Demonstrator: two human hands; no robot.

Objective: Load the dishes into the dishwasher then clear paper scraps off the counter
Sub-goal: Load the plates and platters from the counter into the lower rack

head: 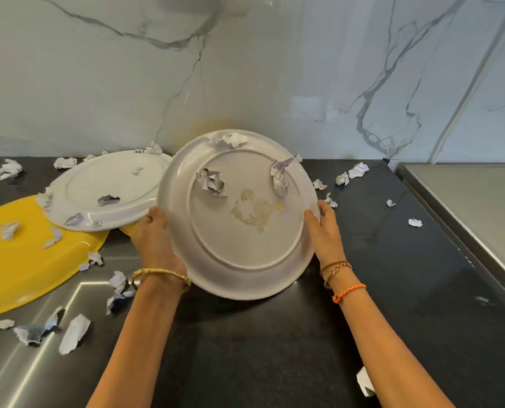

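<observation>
White plate (239, 231), large, held upside down and tilted above the dark counter (377, 260), its foot ring facing the camera. Left hand (154, 237) grips the plate's left rim, fingers curled behind it; gold bangle (160, 276) on that wrist. Right hand (323, 228) holds the right rim, fingers laid along the edge and wrapping it; brown and orange cord bracelets (344, 279) on that wrist. Brownish stain on the plate's base, near centre. Three crumpled paper scraps (213, 182) lie on the upturned base and far rim.

Second white plate (110, 189), also upside down, near the counter's back edge at left, its near-left side resting on a yellow plate (19, 260); scraps on both. The yellow plate lies at the counter's left edge, partly cut off by the frame.

Loose scraps scattered over the counter: a cluster by the back-left edge, several along the front-left part, a few near the back-right corner, one at the front edge beside the right forearm.

Marble-veined wall (245, 69) behind the counter. Pale steel surface (466, 207) adjoins the counter's right edge.
</observation>
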